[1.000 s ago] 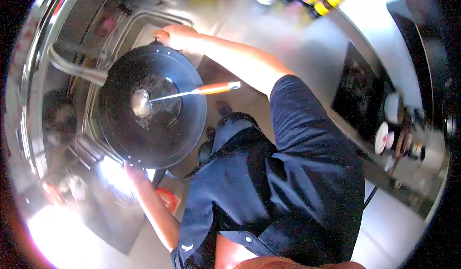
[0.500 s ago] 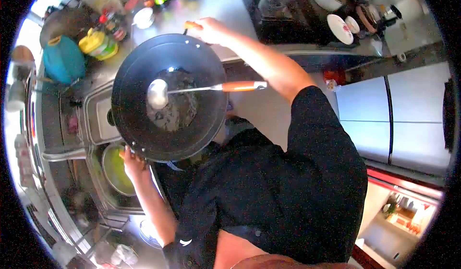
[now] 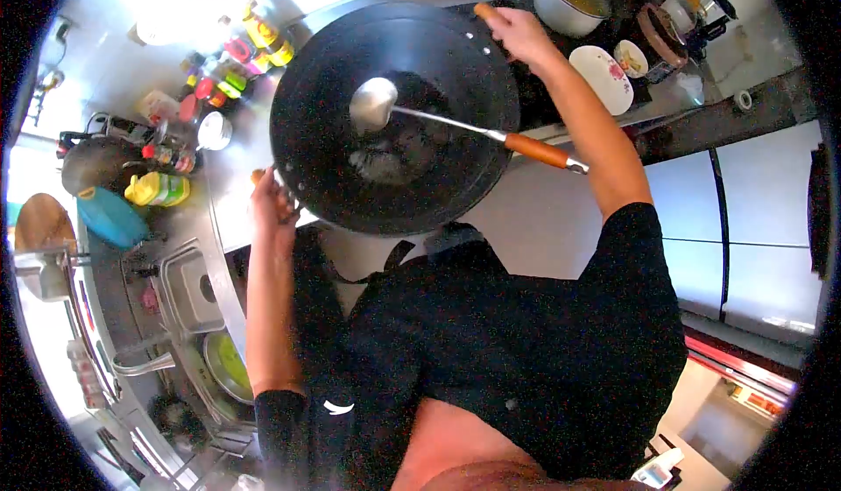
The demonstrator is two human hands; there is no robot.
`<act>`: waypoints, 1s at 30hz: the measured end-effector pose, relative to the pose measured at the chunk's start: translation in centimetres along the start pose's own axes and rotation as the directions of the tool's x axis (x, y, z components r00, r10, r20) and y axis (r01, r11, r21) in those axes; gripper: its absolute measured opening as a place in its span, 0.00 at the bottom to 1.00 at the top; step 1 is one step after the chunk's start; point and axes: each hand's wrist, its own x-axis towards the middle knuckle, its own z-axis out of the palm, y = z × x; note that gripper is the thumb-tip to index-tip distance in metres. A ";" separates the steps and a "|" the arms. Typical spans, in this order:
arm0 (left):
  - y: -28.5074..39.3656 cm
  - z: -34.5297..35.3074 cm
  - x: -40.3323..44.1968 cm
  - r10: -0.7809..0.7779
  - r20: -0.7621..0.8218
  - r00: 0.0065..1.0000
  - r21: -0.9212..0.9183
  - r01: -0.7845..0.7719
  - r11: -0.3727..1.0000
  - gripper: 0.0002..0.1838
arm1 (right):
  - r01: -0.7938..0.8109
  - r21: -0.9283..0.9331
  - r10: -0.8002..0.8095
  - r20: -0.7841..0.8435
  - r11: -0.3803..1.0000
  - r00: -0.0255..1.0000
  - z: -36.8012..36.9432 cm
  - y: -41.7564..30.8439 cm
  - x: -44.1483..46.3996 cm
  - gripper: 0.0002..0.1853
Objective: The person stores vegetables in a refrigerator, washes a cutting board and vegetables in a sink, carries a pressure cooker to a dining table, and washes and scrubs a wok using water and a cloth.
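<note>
A large black wok (image 3: 342,62) is held up between my two hands, above the counter edge and partly over the cooktop. My left hand (image 3: 273,202) is closed round its handle at the lower left. At the upper right, my right hand (image 3: 523,35) grips the other handle, which has a wooden end. A ladle (image 3: 455,124) rests in the wok, its metal bowl inside and its orange-brown handle sticking out over the rim towards my right forearm. Some liquid seems to lie in the wok's bottom.
Behind the wok's right side are a lidded pot (image 3: 569,5), a flowered plate (image 3: 602,79) and a small bowl (image 3: 631,59). Bottles, a white bowl (image 3: 215,130) and a yellow jug (image 3: 159,190) stand at the left. The sink (image 3: 194,289) holds a basin (image 3: 229,364) with something green.
The wok, held in both hands with the ladle in it, has moved from over the sink to beside the cooktop. The view has turned with it.
</note>
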 end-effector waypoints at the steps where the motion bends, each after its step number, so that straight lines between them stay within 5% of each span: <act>1: 0.3 2.1 -0.2 0.021 0.029 0.999 0.030 -0.022 0.999 0.14 | -0.052 0.015 0.053 -0.020 0.999 0.998 -1.1 0.1 -0.4 0.28; 4: 0.5 5.0 0.8 0.042 0.169 0.985 0.106 -0.061 0.993 0.12 | -0.102 -0.014 0.101 -0.056 0.995 0.993 -3.2 4.1 -0.3 0.31; 6: 0.8 7.6 1.7 -0.011 0.030 0.999 0.164 0.006 0.986 0.13 | -0.095 -0.071 0.085 -0.127 0.993 0.988 -4.7 4.4 -0.3 0.32; 12: 0.7 11.2 6.5 -0.062 0.117 0.991 0.204 0.037 0.978 0.14 | -0.222 -0.019 0.216 -0.170 0.975 0.962 -6.9 6.0 -0.8 0.34; 15: 0.5 12.9 8.4 -0.023 0.217 0.976 0.269 -0.037 0.962 0.11 | -0.291 -0.010 0.284 -0.202 0.957 0.937 -7.3 7.4 -0.9 0.32; 17: -1.1 13.1 12.0 0.115 0.311 0.943 0.201 -0.184 0.962 0.11 | -0.252 -0.233 0.207 -0.203 0.939 0.957 -8.1 10.0 0.5 0.32; 19: -3.4 15.1 12.7 -0.042 0.182 0.982 0.325 -0.020 0.946 0.11 | -0.111 -0.106 0.072 -0.318 0.988 0.945 -8.6 12.5 -1.5 0.28; 20: -5.8 16.6 12.9 -0.004 0.148 0.989 0.315 -0.043 0.948 0.13 | -0.030 -0.183 -0.053 -0.437 0.983 0.898 -9.0 17.2 -1.7 0.29; 21: -6.6 17.8 12.5 0.005 0.233 0.972 0.285 -0.073 0.956 0.15 | -0.134 -0.052 0.109 -0.335 0.990 0.936 -10.5 14.7 -3.7 0.29; 23: -6.6 20.1 11.1 -0.027 0.232 0.972 0.335 -0.054 0.941 0.16 | -0.289 -0.192 0.209 -0.353 0.938 0.912 -12.5 18.1 -3.6 0.30; 27: -7.1 22.1 9.8 -0.095 0.257 0.962 0.325 0.006 0.946 0.17 | -0.294 -0.142 0.225 -0.367 0.945 0.903 -14.2 25.0 -3.5 0.28; 30: -6.5 22.5 10.8 -0.122 0.289 0.950 0.322 0.023 0.946 0.19 | -0.288 -0.282 0.166 -0.387 0.915 0.907 -14.3 24.1 -3.3 0.28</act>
